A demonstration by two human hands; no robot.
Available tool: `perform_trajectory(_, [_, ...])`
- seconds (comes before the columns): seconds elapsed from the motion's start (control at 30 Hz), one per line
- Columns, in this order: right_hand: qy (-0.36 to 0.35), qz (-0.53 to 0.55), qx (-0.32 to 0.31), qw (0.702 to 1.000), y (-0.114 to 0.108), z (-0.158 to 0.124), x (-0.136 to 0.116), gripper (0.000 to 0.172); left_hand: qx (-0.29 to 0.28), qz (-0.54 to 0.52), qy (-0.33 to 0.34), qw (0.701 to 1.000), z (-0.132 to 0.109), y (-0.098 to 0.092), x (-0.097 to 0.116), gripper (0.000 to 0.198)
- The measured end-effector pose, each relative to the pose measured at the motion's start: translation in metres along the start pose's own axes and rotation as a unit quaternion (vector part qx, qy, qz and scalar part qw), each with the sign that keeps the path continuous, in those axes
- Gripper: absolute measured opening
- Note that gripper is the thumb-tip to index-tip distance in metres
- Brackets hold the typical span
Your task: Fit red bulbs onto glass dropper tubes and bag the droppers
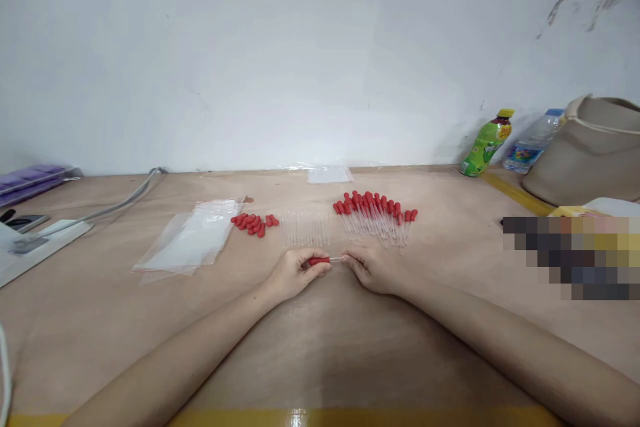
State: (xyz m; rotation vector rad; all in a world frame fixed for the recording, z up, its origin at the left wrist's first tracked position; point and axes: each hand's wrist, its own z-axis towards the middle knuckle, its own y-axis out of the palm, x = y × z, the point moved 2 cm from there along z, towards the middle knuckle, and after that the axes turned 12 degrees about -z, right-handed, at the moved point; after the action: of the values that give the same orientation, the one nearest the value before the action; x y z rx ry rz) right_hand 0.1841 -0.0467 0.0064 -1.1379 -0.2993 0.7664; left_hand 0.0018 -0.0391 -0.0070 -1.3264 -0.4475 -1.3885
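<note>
My left hand (295, 273) pinches a red rubber bulb (319, 260) that sits on the end of a clear glass dropper tube (336, 259). My right hand (373, 269) pinches the other end of that tube. Both hands rest low over the tan table (310, 347). Just beyond them lie a small heap of loose red bulbs (254, 223), a row of bare clear tubes (305, 227), and a pile of finished droppers with red bulbs (376, 215).
Clear plastic bags (193, 240) lie at the left, another (329, 175) by the wall. A grey cable (120, 203) and white strip sit far left. A green bottle (486, 144), a water bottle (533, 141) and a beige bag (590, 150) stand at the right.
</note>
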Motion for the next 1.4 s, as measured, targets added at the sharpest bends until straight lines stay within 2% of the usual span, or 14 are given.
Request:
perform_trajectory(0.13, [-0.021,-0.022,-0.036,0.999,-0.006,0.002,-0.002,0.022,-0.009,-0.012,0.006,1.000,0.002,-0.002,-0.002,0.020])
perform_trajectory(0.23, [-0.015,-0.039,-0.048,0.998,-0.013,0.003,0.002,0.018,0.014,-0.009,0.004,1.000,0.003,-0.006,-0.005,0.026])
perform_trajectory(0.33, [0.082,-0.005,-0.054,0.995,-0.020,0.007,0.019,0.017,0.051,0.014,-0.008,0.999,0.005,-0.010,-0.008,0.038])
perform_trajectory(0.43, [0.235,0.013,-0.023,0.972,-0.027,0.019,0.045,0.021,0.013,0.044,-0.017,0.999,0.006,-0.010,-0.007,0.027])
perform_trajectory(0.5, [0.309,-0.005,0.005,0.951,-0.029,0.030,0.060,0.025,-0.013,0.068,-0.008,0.998,0.006,-0.010,-0.003,0.019])
perform_trajectory(0.6, [0.366,-0.056,0.013,0.929,-0.023,0.047,0.073,0.029,-0.020,0.088,0.005,0.996,0.005,-0.009,0.003,0.016])
perform_trajectory(0.7, [0.401,-0.101,-0.025,0.910,-0.013,0.056,0.077,0.033,-0.028,0.094,0.001,0.995,0.005,-0.009,0.004,0.016])
perform_trajectory(0.8, [0.411,-0.130,-0.050,0.901,-0.009,0.056,0.076,0.038,-0.030,0.096,0.001,0.995,0.005,-0.009,0.003,0.016])
perform_trajectory(0.93, [0.380,-0.162,-0.052,0.909,-0.008,0.055,0.064,0.042,-0.029,0.096,0.006,0.995,0.005,-0.009,0.002,0.016])
perform_trajectory(1.17, [0.325,-0.182,-0.077,0.925,0.012,0.072,0.023,0.035,-0.038,0.105,0.019,0.994,0.005,-0.009,0.005,0.014])
perform_trajectory(1.3, [0.325,-0.187,-0.111,0.920,0.020,0.082,0.014,0.033,-0.040,0.133,0.025,0.990,0.004,-0.008,0.004,0.013])
perform_trajectory(1.4, [0.322,-0.187,-0.122,0.920,0.020,0.086,0.013,0.034,0.019,0.200,0.055,0.978,0.006,-0.015,0.002,0.012])
